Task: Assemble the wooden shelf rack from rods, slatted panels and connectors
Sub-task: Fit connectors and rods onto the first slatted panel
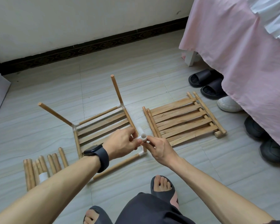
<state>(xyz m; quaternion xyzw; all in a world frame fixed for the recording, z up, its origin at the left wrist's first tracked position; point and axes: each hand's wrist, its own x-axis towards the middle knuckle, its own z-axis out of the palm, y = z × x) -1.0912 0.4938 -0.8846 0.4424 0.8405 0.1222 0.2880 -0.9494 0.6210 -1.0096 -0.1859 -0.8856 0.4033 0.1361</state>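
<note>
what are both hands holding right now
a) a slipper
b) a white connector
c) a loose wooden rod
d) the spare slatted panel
b: the left hand and the right hand both pinch the white connector, while the spare slatted panel and the loose rods lie untouched on the floor.

The floor [39,97] bears rack frame [102,125], slatted panels [184,120], loose rods [52,162].
</note>
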